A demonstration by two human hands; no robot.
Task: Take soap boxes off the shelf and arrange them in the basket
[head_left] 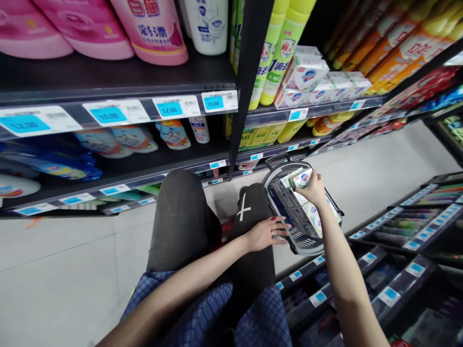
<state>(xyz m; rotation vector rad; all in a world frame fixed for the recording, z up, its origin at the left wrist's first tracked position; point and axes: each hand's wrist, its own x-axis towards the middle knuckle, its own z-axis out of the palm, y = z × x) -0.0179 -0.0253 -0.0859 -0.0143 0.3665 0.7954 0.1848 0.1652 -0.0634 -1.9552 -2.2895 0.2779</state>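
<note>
I am crouched in a shop aisle, my knees in dark trousers below me. My right hand (pixel 314 189) is closed on a white and green soap box (pixel 301 178) over a grey shopping basket (pixel 307 243) standing on the floor. More such boxes lie inside the basket. My left hand (pixel 267 233) rests with fingers stretched out on my knee, its fingertips at the basket's near rim. A stack of the same soap boxes (pixel 314 79) sits on a shelf above.
Dark shelving runs on both sides. Pink refill pouches (pixel 152 29) and white bottles fill the top left shelf, green bottles (pixel 278 53) and orange bottles (pixel 394 38) the right part. Price tags (pixel 170 107) line the shelf edges. Low racks (pixel 398 241) stand to my right. Pale floor tiles (pixel 379 168) stretch ahead.
</note>
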